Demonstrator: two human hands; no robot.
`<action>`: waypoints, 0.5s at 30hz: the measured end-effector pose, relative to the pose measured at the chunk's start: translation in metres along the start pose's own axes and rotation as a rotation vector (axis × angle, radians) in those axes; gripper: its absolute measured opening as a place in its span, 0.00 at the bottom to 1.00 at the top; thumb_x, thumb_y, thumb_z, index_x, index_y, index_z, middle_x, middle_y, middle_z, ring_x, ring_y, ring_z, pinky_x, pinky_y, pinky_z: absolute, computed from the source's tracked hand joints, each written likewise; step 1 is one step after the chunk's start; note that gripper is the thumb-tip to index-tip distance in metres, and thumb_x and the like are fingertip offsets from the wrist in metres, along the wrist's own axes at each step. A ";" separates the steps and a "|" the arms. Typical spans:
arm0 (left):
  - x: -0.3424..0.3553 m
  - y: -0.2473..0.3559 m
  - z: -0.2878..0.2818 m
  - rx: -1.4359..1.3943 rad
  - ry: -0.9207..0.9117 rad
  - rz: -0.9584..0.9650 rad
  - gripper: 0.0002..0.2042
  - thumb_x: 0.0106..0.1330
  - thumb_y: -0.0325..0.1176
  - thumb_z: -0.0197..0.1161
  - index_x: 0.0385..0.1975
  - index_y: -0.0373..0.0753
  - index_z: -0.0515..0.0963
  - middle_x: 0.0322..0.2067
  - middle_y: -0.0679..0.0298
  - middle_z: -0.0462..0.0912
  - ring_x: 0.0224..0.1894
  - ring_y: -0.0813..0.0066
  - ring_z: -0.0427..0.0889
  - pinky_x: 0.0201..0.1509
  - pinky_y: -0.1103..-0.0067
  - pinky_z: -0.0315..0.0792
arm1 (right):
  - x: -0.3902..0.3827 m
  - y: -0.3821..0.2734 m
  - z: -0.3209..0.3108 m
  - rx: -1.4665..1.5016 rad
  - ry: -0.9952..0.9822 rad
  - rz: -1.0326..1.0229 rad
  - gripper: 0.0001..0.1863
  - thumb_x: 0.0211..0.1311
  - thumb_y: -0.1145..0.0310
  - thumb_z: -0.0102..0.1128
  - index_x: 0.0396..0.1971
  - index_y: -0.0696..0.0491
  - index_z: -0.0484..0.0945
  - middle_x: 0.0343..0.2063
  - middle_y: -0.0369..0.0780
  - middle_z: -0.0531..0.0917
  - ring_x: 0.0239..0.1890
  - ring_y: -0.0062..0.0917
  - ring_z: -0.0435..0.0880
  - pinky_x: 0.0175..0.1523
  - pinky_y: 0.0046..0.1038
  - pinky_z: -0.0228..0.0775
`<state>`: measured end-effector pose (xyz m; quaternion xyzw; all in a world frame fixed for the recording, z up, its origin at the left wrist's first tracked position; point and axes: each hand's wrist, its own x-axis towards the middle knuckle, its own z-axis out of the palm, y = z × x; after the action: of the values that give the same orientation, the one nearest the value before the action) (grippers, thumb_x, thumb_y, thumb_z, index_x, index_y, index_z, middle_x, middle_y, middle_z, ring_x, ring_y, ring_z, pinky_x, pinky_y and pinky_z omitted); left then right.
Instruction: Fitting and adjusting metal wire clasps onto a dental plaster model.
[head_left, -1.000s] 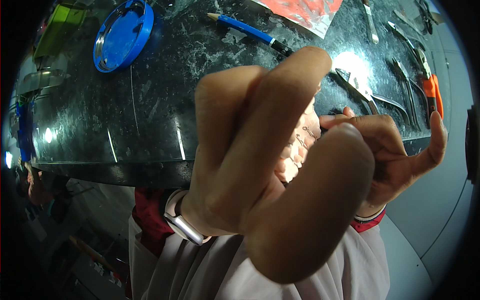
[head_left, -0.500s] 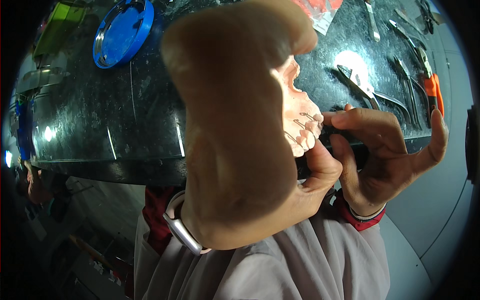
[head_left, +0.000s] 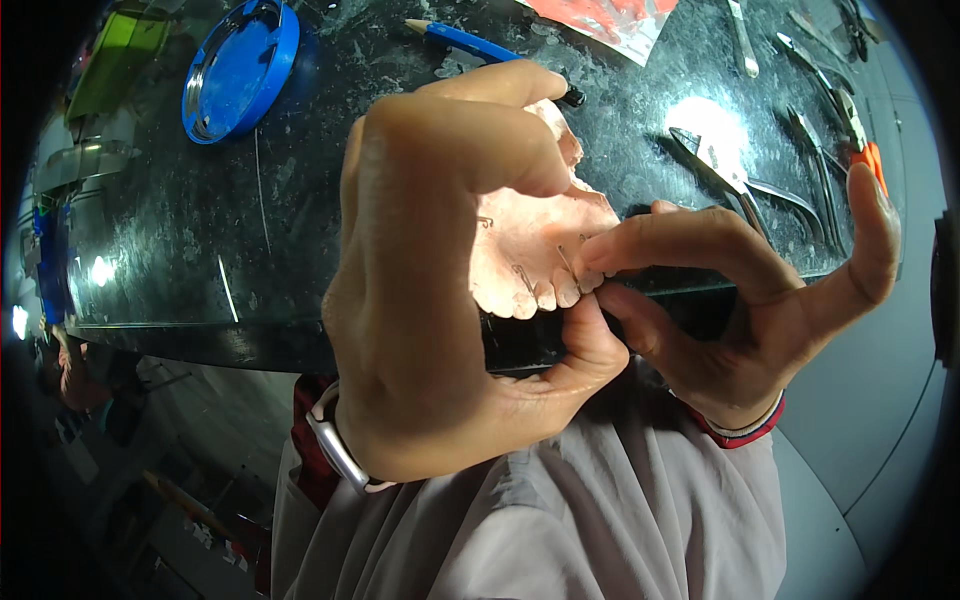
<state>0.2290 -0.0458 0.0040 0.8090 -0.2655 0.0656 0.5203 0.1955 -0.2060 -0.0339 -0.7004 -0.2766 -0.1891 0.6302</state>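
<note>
A pinkish dental cast [head_left: 530, 225] with a row of teeth along its lower edge is held over the table's near edge. Several small bent wires [head_left: 566, 262] lie on its palate side by the teeth. My left hand [head_left: 420, 260], with a watch at the wrist, wraps round the cast, thumb at the front teeth and fingers over the far side. My right hand [head_left: 710, 300] has its index finger and thumb closed at the teeth on the cast's right side, where a wire end sits. The fingertips hide exactly what they pinch.
Pliers [head_left: 715, 165] lie on the dark table [head_left: 300, 220] at right, with more pliers [head_left: 822, 180] and a metal hand tool [head_left: 744, 45] around them. A blue pencil [head_left: 470, 42] rests beyond the cast, near a red-stained sheet [head_left: 625, 22]. A round blue ring-shaped lid [head_left: 270, 90] lies at far left.
My left hand has lowered and shifted left with the cast, turning it so more of the palate and wires show. The right hand has followed left, and the blue pencil is now uncovered.
</note>
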 end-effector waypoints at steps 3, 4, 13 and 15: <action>-0.001 -0.018 0.004 -0.030 -0.045 0.130 0.28 0.41 0.25 0.69 0.41 0.38 0.59 0.49 0.45 0.71 0.41 0.69 0.76 0.44 0.77 0.76 | 0.000 0.004 0.001 0.031 0.053 0.032 0.59 0.49 0.84 0.67 0.65 0.52 0.25 0.30 0.55 0.81 0.30 0.36 0.84 0.41 0.34 0.78; -0.003 -0.018 0.003 -0.026 -0.043 0.125 0.28 0.41 0.25 0.69 0.41 0.38 0.59 0.49 0.45 0.71 0.41 0.69 0.76 0.44 0.77 0.76 | 0.003 0.004 -0.001 0.037 0.051 0.033 0.59 0.49 0.84 0.67 0.65 0.52 0.25 0.30 0.55 0.81 0.30 0.36 0.84 0.41 0.34 0.78; 0.000 -0.002 0.012 -0.148 0.097 0.076 0.26 0.42 0.25 0.69 0.39 0.37 0.60 0.47 0.47 0.71 0.40 0.70 0.75 0.43 0.77 0.73 | 0.001 -0.005 0.004 0.014 0.146 0.118 0.60 0.47 0.82 0.69 0.66 0.53 0.26 0.28 0.53 0.82 0.29 0.36 0.84 0.39 0.32 0.77; -0.007 -0.023 0.013 0.040 0.122 0.331 0.24 0.42 0.24 0.68 0.37 0.37 0.61 0.46 0.48 0.71 0.39 0.71 0.74 0.43 0.77 0.73 | -0.001 -0.018 -0.001 -0.224 0.164 0.222 0.59 0.45 0.84 0.68 0.66 0.54 0.27 0.27 0.52 0.82 0.28 0.34 0.84 0.41 0.32 0.77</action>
<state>0.2322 -0.0475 -0.0234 0.7590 -0.3615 0.2045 0.5014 0.1832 -0.2063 -0.0201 -0.7746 -0.1223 -0.2044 0.5858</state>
